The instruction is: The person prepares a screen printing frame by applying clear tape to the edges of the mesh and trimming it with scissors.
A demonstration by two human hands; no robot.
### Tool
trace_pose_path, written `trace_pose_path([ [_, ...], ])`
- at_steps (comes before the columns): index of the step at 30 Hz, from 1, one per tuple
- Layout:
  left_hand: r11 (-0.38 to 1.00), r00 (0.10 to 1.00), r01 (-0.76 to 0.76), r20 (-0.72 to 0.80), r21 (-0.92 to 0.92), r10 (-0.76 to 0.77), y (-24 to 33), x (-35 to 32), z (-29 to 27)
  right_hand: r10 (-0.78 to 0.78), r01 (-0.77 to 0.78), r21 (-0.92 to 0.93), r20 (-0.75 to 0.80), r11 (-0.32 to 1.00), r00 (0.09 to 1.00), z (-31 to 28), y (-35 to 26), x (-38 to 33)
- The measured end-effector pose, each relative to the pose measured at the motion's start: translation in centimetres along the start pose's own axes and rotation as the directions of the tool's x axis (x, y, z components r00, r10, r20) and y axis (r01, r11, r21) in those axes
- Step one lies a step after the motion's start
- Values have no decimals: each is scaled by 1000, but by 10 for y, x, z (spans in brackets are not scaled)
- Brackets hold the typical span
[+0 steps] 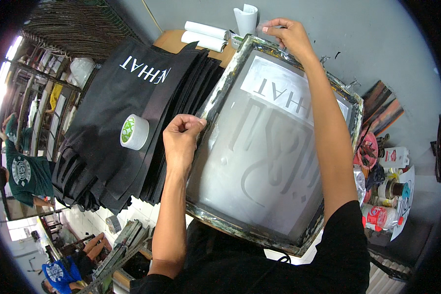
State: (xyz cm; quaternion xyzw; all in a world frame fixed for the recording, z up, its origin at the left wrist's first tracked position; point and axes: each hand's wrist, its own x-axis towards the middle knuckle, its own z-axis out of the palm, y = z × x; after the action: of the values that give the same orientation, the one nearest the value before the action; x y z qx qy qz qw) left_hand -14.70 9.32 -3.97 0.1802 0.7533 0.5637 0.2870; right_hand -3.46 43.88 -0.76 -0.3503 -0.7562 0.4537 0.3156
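Observation:
A silk-screen printing frame (207, 109) with a paint-stained rim lies tilted in front of me, its grey mesh (220, 169) showing faint letter and curved shapes. At its left rim is my left hand (181, 139), thumb and forefinger pinched together; what they hold, if anything, is hidden. My right hand (290, 40) is over the far rim, its fingertips pinched at a faint see-through bit too thin to name. The right forearm crosses above the mesh and covers part of it. To the left, a roll of tape (138, 133) with a green-patterned core sits on stacked black bags (100, 112).
White paper rolls (207, 30) lie behind the frame on a brown board (171, 40). Bottles (381, 217), cans and a pink tub (366, 151) crowd the right side. Two people (28, 174) are at the far left, near racks (59, 105).

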Motion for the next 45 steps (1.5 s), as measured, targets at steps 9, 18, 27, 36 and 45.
trace_pose_path([
  [9, 993, 997, 70, -44, 100, -66, -6, -4, 9, 2, -1, 30, -22, 1000, 1000, 5, 40, 9],
  [18, 969, 998, 30, -55, 247, -17, -6, -8, 11, -104, 95, -284, -17, 954, 994, 19, 63, 12],
  [27, 931, 995, 2, -92, 365, 34, -1, -10, 20, -266, 230, -372, -48, 899, 963, 39, 74, 9],
  [36, 839, 972, -133, -95, 528, 214, -8, -7, 25, -251, 177, -571, -53, 802, 967, 48, 73, 0],
  [45, 670, 938, -219, -37, 709, 346, -13, -12, 38, -281, 177, -643, -63, 746, 958, 59, 77, -6],
])
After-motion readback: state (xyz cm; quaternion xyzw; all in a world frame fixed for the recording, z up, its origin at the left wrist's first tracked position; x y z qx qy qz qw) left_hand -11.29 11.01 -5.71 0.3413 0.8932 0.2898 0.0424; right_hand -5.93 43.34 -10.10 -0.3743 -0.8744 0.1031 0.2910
